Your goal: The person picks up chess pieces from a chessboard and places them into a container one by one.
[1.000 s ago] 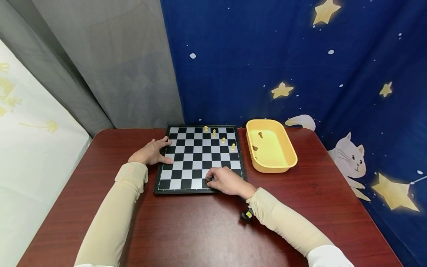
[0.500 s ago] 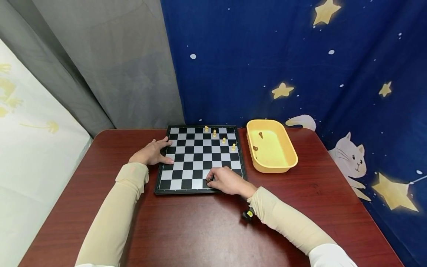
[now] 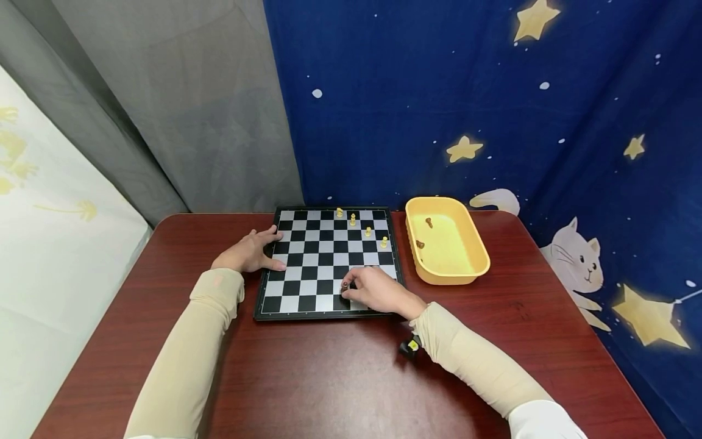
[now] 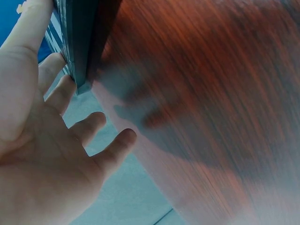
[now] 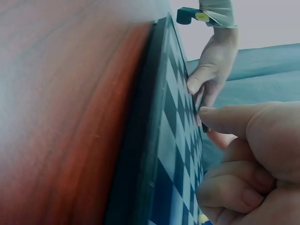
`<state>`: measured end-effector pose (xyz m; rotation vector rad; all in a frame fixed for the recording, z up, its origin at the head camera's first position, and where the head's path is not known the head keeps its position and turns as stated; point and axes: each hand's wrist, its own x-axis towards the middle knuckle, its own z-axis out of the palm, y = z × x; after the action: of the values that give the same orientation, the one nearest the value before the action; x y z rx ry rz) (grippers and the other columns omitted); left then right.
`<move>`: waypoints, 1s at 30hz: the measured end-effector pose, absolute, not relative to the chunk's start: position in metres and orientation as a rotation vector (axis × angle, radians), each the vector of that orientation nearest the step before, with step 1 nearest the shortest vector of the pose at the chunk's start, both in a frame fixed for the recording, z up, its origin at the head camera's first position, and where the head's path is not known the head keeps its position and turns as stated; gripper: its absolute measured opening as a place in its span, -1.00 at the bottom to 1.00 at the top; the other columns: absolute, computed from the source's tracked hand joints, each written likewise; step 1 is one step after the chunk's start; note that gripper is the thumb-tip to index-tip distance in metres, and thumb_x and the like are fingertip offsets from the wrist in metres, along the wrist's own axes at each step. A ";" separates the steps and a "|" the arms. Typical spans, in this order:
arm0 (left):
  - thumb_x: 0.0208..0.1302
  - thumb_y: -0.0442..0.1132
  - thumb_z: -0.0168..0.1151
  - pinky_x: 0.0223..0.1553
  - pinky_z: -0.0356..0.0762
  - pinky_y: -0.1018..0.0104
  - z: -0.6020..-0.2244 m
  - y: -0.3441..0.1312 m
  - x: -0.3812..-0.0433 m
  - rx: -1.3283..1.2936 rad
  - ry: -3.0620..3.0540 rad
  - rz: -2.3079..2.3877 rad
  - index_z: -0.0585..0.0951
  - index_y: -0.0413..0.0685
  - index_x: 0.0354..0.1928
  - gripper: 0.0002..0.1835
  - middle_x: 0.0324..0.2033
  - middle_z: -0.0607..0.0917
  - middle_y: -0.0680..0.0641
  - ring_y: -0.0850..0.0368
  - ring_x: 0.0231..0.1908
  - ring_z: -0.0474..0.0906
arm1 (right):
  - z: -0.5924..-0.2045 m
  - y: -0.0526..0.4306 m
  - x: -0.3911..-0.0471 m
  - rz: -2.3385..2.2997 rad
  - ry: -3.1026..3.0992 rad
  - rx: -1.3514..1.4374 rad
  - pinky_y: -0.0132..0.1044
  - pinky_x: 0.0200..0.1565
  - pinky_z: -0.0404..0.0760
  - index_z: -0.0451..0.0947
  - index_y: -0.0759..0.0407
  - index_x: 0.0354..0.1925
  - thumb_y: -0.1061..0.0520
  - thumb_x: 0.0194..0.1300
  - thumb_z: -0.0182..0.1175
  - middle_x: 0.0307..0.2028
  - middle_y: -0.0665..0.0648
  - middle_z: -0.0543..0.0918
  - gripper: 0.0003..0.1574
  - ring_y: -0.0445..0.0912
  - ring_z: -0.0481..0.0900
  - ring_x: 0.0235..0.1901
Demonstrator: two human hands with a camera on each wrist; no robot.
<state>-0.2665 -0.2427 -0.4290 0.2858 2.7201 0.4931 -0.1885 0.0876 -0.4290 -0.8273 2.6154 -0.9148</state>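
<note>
My right hand (image 3: 378, 289) pinches a small dark brown chess piece (image 3: 345, 286) between thumb and fingertips, close over the near right part of the chessboard (image 3: 309, 259). In the right wrist view the piece is mostly hidden behind the thumb, and the other fingers curl inward. At the board's left edge, my left hand (image 3: 247, 250) rests with spread fingers, the thumb and fingertips on the rim. Several pale yellow chess pieces, among them one knight (image 3: 339, 212) and one pawn (image 3: 368, 232), stand in a diagonal line on the board's far right.
To the right of the board stands a yellow plastic basket (image 3: 479, 259) with a few brown chess pieces (image 3: 429, 223) lying in it. The dark red wooden table (image 3: 307, 378) ends at a grey curtain (image 3: 219, 122) and a blue star-patterned curtain (image 3: 373, 122).
My right hand has lifted slightly and moved away from the board's near edge, carrying the brown chess piece with it. The left hand stays in place on the board's edge.
</note>
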 end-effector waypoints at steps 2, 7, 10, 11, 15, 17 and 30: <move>0.15 0.25 0.44 0.52 -0.06 -0.41 -0.429 -0.243 -0.266 0.282 2.721 0.500 0.16 0.06 0.61 0.08 0.65 -0.04 -0.13 -0.47 0.58 -0.24 | -0.426 0.089 -0.191 -0.920 2.620 -0.813 -0.44 -0.51 0.35 0.68 0.05 -0.09 0.04 0.36 0.34 -0.71 -0.12 0.39 -0.81 -0.30 0.32 -0.69; 0.14 0.24 0.46 0.53 -0.07 -0.40 -0.428 -0.243 -0.266 0.277 2.719 0.518 0.16 0.06 0.61 0.09 0.65 -0.04 -0.12 -0.46 0.59 -0.25 | -0.417 0.097 -0.197 -0.934 2.641 -0.770 -0.43 -0.53 0.32 0.70 0.02 -0.12 0.02 0.33 0.37 -0.69 -0.10 0.39 -0.82 -0.27 0.33 -0.67; 0.14 0.24 0.46 0.53 -0.07 -0.40 -0.429 -0.244 -0.267 0.290 2.724 0.515 0.16 0.04 0.61 0.09 0.65 -0.03 -0.15 -0.47 0.58 -0.24 | -0.409 0.103 -0.202 -0.968 2.668 -0.735 -0.40 -0.53 0.33 0.71 0.04 -0.13 0.02 0.30 0.39 -0.67 -0.08 0.38 -0.80 -0.24 0.34 -0.66; 0.14 0.24 0.46 0.53 -0.07 -0.40 -0.430 -0.244 -0.267 0.295 2.726 0.512 0.17 0.04 0.61 0.08 0.64 -0.03 -0.15 -0.47 0.58 -0.24 | -0.407 0.106 -0.203 -0.980 2.679 -0.721 -0.39 -0.53 0.33 0.71 0.04 -0.13 0.02 0.30 0.39 -0.67 -0.08 0.38 -0.79 -0.23 0.34 -0.66; 0.15 0.21 0.46 0.53 -0.04 -0.39 -0.430 -0.243 -0.266 0.305 2.732 0.509 0.18 0.02 0.60 0.06 0.64 -0.01 -0.17 -0.48 0.58 -0.23 | -0.400 0.115 -0.209 -1.001 2.730 -0.684 -0.36 -0.50 0.34 0.72 0.04 -0.13 0.02 0.28 0.40 -0.65 -0.06 0.37 -0.79 -0.20 0.35 -0.63; 0.15 0.22 0.47 0.52 -0.02 -0.39 -0.430 -0.242 -0.265 0.294 2.732 0.503 0.18 0.03 0.60 0.07 0.64 0.00 -0.17 -0.47 0.58 -0.22 | -0.398 0.120 -0.211 -1.007 2.743 -0.669 -0.36 -0.49 0.34 0.72 0.04 -0.14 0.01 0.29 0.40 -0.65 -0.06 0.37 -0.79 -0.19 0.35 -0.63; 0.14 0.21 0.48 0.52 0.00 -0.39 -0.427 -0.240 -0.264 0.260 2.735 0.487 0.18 0.05 0.60 0.08 0.64 0.01 -0.17 -0.44 0.59 -0.21 | -0.377 0.147 -0.221 -1.091 2.759 -0.481 -0.34 -0.47 0.31 0.66 0.12 -0.14 -0.06 0.29 0.40 -0.65 -0.03 0.33 -0.68 -0.11 0.35 -0.61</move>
<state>-0.2638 -0.2401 -0.4267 0.2605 2.7352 0.4870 -0.2209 0.1465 -0.3770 -0.4811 2.7594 -1.0906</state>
